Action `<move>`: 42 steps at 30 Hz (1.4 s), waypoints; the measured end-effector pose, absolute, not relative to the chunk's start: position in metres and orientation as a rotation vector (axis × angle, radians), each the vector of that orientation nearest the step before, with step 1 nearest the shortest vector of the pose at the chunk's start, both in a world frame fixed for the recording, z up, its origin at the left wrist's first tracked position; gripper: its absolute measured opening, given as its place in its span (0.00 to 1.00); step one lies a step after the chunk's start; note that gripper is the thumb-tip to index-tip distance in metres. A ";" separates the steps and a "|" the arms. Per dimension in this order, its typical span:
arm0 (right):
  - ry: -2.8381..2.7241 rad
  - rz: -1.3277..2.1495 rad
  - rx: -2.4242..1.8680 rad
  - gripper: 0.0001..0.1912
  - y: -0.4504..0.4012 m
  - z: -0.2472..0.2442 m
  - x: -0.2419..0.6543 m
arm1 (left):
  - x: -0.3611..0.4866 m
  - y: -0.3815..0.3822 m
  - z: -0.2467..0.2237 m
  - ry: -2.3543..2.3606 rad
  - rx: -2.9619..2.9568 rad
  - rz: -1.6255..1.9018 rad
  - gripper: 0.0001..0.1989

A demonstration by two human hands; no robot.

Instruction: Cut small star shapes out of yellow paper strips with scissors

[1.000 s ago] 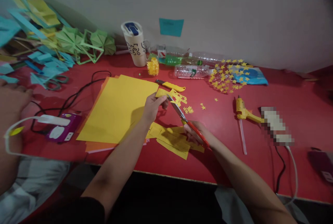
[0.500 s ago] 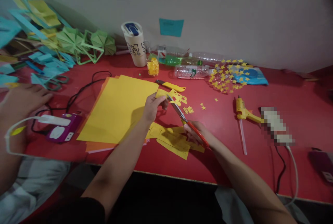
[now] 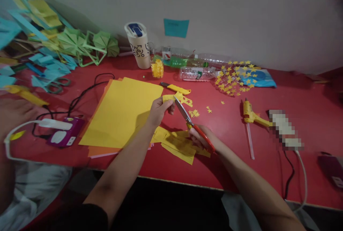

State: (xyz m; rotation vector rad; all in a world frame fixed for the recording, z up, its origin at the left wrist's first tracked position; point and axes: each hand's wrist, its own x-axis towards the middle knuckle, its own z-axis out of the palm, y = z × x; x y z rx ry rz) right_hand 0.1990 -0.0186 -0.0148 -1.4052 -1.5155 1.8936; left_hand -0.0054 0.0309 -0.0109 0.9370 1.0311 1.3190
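Note:
My left hand point(image 3: 159, 109) pinches a strip of yellow paper point(image 3: 168, 98) above the edge of a stack of yellow sheets point(image 3: 120, 109). In my right hand point(image 3: 199, 136) are red-handled scissors point(image 3: 202, 137), their blades pointing up and left to the strip. Beyond the blade tips lies a star-punched yellow offcut point(image 3: 186, 100); whether it joins the held strip I cannot tell. Small yellow paper stars point(image 3: 194, 113) lie just right of the blades. Under my right hand are cut yellow paper pieces point(image 3: 177, 145).
A yellow utility knife point(image 3: 177, 88) lies behind the stack. Plastic bottles point(image 3: 198, 73), a white tumbler point(image 3: 139, 47) and a star-covered clear piece point(image 3: 233, 80) line the back. At right is a glue gun point(image 3: 249, 113); at left, a purple power strip point(image 3: 65, 132) and another person's hand point(image 3: 16, 113).
The strip in my left hand has turned slightly, and the scissor tips sit a little differently against it. At far left, the other person's hand has drawn back leftward, exposing a yellow glue gun.

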 end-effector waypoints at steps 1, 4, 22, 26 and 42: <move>-1.522 1.889 -1.399 0.28 -0.019 -0.015 0.199 | -0.005 0.031 -0.011 1.029 0.944 1.312 0.13; -1.545 1.873 -1.398 0.29 -0.019 -0.015 0.199 | -0.004 0.029 -0.011 1.022 0.965 1.299 0.14; -1.497 1.873 -1.466 0.30 -0.021 -0.019 0.197 | -0.006 0.030 -0.014 0.995 0.998 1.279 0.12; -1.466 1.877 -1.524 0.28 -0.021 -0.017 0.195 | -0.006 0.031 -0.018 0.986 1.003 1.285 0.13; -1.513 1.843 -1.559 0.27 -0.019 -0.008 0.194 | -0.005 0.032 -0.013 0.982 0.970 1.283 0.11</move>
